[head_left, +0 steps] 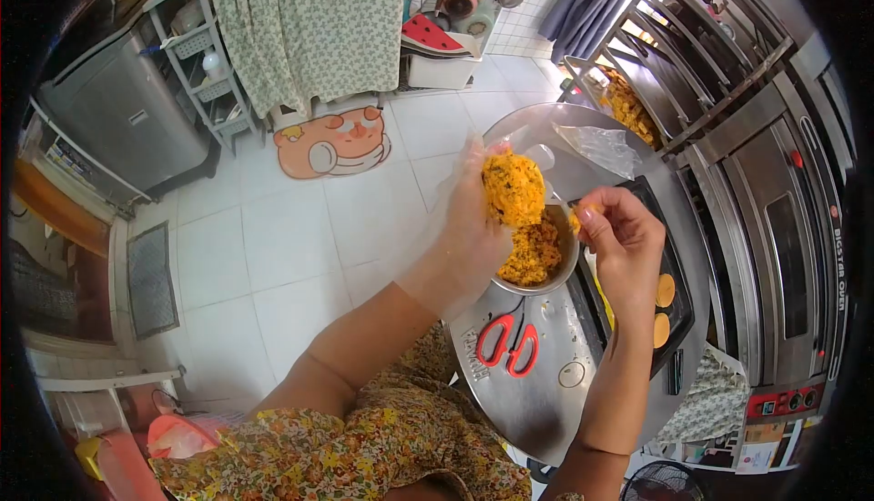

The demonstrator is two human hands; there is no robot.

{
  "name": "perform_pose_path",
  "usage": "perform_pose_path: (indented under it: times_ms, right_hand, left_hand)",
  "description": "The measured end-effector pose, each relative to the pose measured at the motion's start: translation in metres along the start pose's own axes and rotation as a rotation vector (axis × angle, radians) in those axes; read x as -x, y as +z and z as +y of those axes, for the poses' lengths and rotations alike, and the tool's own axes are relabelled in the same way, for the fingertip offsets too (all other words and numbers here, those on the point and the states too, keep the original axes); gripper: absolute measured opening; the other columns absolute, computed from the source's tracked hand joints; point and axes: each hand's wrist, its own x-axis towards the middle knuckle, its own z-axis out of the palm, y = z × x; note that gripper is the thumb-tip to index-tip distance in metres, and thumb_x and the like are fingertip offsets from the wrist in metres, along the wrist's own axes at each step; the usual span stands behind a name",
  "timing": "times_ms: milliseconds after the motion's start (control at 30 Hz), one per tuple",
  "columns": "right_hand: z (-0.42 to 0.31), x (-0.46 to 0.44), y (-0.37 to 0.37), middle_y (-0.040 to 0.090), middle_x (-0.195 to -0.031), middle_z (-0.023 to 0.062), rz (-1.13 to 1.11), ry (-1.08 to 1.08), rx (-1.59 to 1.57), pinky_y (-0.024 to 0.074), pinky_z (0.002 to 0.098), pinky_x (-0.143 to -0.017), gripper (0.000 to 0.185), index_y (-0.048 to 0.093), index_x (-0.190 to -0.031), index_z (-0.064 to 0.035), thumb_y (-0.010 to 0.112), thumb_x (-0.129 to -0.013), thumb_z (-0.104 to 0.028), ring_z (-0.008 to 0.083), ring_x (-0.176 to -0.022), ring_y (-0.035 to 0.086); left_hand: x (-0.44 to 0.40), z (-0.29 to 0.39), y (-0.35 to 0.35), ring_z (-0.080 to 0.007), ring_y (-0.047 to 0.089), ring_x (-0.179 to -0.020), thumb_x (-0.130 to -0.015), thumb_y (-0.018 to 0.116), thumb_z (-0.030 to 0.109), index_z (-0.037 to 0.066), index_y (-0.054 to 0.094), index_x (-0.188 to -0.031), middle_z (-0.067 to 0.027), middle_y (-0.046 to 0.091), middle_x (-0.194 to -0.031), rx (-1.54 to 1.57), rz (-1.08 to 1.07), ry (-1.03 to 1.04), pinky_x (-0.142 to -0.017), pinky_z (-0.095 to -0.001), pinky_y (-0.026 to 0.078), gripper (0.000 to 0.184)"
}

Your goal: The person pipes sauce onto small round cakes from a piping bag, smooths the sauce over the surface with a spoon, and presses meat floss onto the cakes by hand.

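Note:
My left hand, in a clear plastic glove, holds up a clump of orange shredded filling flecked with dark bits. Below it stands a metal bowl with more of the same loose filling inside. My bare right hand pinches a small orange bit between thumb and fingertips, just right of the bowl. Beneath that hand lies a black baking tray carrying round, flat golden pieces and something yellow, partly hidden by my wrist.
Red-handled scissors rest on the round metal table, near the bowl. A crumpled clear plastic bag lies at the table's far side. Close on the right stand a steel oven and a tray rack.

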Motion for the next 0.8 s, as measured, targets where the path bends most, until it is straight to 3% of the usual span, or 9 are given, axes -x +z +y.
perform_pose_path:
  times_ms: [100,200,300,367,400,533,600,733,800]
  right_hand:
    - [-0.019,0.001,0.009,0.063,-0.077,0.0005,-0.024,-0.015,-0.028,0.0449,0.0224,-0.061,0.006,0.065,-0.097,0.0028,0.065,-0.091,0.004,0.0063,-0.066,0.053]
    - [-0.017,-0.008,0.013,0.063,-0.075,0.0015,-0.008,-0.091,0.047,0.0452,0.0231,-0.06,0.006,0.066,-0.095,0.002,0.067,-0.089,0.003,0.0064,-0.065,0.055]
    - [-0.018,-0.009,0.018,0.065,-0.074,0.0045,-0.07,-0.063,0.161,0.0455,0.0233,-0.06,0.005,0.066,-0.091,0.0022,0.069,-0.087,0.003,0.007,-0.064,0.056]
    - [-0.015,-0.01,0.019,0.066,-0.074,0.0066,-0.012,-0.222,0.356,0.0466,0.0245,-0.061,0.004,0.067,-0.089,0.003,0.07,-0.086,0.003,0.0082,-0.065,0.058]
    - [-0.014,-0.01,0.019,0.067,-0.075,0.0076,0.016,-0.303,0.453,0.0472,0.0252,-0.061,0.003,0.067,-0.088,0.0035,0.07,-0.086,0.003,0.0088,-0.066,0.059]
    - [-0.013,-0.005,0.013,0.067,-0.077,0.0106,0.1,-0.145,0.148,0.0487,0.0278,-0.063,0.007,0.069,-0.091,0.0036,0.069,-0.085,0.004,0.0143,-0.067,0.063]
    - [-0.003,-0.007,0.007,0.067,-0.077,0.011,0.085,-0.166,0.146,0.0491,0.0286,-0.064,0.009,0.069,-0.093,0.0038,0.069,-0.084,0.005,0.0158,-0.068,0.063]
    - [-0.004,-0.01,0.014,0.067,-0.078,0.0113,0.005,-0.305,0.242,0.048,0.0281,-0.063,0.01,0.07,-0.094,0.004,0.069,-0.084,0.005,0.016,-0.066,0.061]
    - [-0.017,-0.01,0.014,0.067,-0.079,0.0108,0.013,-0.276,0.234,0.0474,0.0286,-0.062,0.009,0.071,-0.093,0.0038,0.069,-0.084,0.004,0.0157,-0.065,0.06]
  left_hand:
    - [-0.001,-0.002,-0.002,-0.022,0.052,-0.126,-0.09,0.048,-0.017,-0.005,0.016,-0.152,-0.0163,0.045,-0.141,0.13,-0.069,-0.172,-0.11,-0.036,0.043,0.072]
    - [0.004,0.001,0.002,-0.0238,0.052,-0.126,-0.087,0.044,-0.021,-0.004,0.013,-0.154,-0.0174,0.044,-0.142,0.233,-0.077,-0.183,-0.11,-0.0374,0.043,0.076]
    - [0.008,-0.003,0.0,-0.0247,0.053,-0.124,-0.085,0.04,-0.023,-0.003,0.013,-0.154,-0.0176,0.044,-0.142,0.043,-0.125,-0.013,-0.11,-0.0384,0.043,0.077]
    - [0.008,-0.012,-0.002,-0.0249,0.053,-0.124,-0.083,0.038,-0.025,-0.002,0.014,-0.155,-0.0173,0.044,-0.142,-0.127,-0.145,0.181,-0.11,-0.0389,0.044,0.079]
    - [0.006,-0.009,-0.002,-0.025,0.053,-0.124,-0.084,0.039,-0.024,-0.002,0.014,-0.155,-0.0174,0.044,-0.142,0.088,-0.112,0.035,-0.11,-0.0388,0.043,0.078]
    - [-0.012,0.011,-0.007,-0.0252,0.053,-0.125,-0.088,0.045,-0.021,-0.003,0.016,-0.154,-0.0178,0.044,-0.143,0.941,0.033,-0.557,-0.111,-0.0382,0.042,0.074]
    - [-0.011,0.009,-0.005,-0.0242,0.053,-0.125,-0.092,0.048,-0.017,-0.003,0.018,-0.153,-0.0172,0.044,-0.142,0.926,0.032,-0.618,-0.111,-0.0375,0.041,0.069]
    - [0.007,-0.009,0.011,-0.0192,0.056,-0.119,-0.106,0.041,0.02,0.002,0.03,-0.147,-0.0131,0.051,-0.131,0.162,-0.023,-0.057,-0.105,-0.0355,0.047,0.046]
    - [0.009,-0.009,0.011,-0.0171,0.056,-0.118,-0.109,0.039,0.026,0.003,0.035,-0.144,-0.0122,0.054,-0.129,0.088,-0.066,0.064,-0.105,-0.0343,0.047,0.042]
